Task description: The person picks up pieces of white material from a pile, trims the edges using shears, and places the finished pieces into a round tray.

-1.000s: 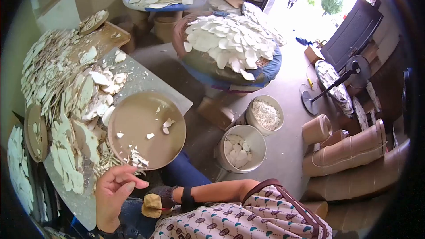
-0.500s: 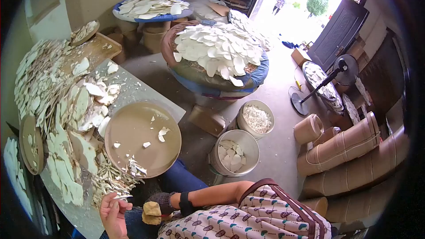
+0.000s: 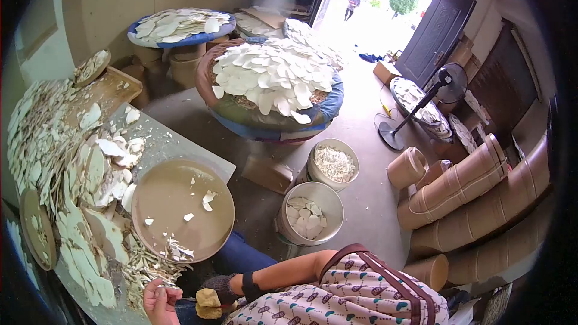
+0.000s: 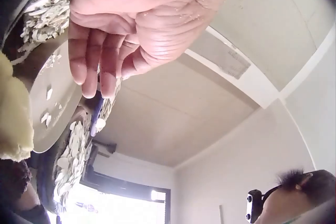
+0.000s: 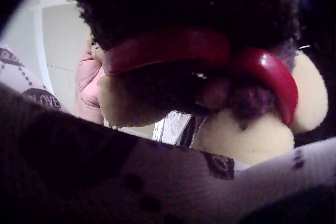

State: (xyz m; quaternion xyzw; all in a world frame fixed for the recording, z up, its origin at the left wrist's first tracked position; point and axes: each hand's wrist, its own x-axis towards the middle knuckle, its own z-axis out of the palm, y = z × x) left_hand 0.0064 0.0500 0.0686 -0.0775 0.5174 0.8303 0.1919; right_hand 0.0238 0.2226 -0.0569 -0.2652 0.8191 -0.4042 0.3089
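My bare left hand point(image 3: 159, 304) is low at the table's near edge, fingers bent and thumb drawn in toward them. In the left wrist view the same hand point(image 4: 123, 40) has its fingers pointing down; I cannot tell whether a small piece is between the tips. My right hand point(image 3: 224, 289), in a dark knit glove, grips scissors with red handles point(image 5: 168, 50) and yellowish foam pads point(image 5: 247, 137). The pads point(image 3: 209, 304) stand just right of my left fingers. Beside the left hand lies a heap of thin offcuts point(image 3: 147, 262), close to a round brown tray point(image 3: 180, 198) bearing several white bits.
Dry pale slices point(image 3: 78, 247) cover the table's point(image 3: 198, 150) left side. Two pails, one with flat pieces point(image 3: 310, 238) and one with shreds point(image 3: 335, 164), stand on the floor. Beyond are a heaped round tray point(image 3: 271, 78), a fan point(image 3: 442, 84), brown drums point(image 3: 451, 186) and a person point(image 3: 353, 6) outside.
My head view has swung so that the room sits further left and lower. My left hand has dropped from beside the tray's rim down to the scissors. The right hand stays at my lap.
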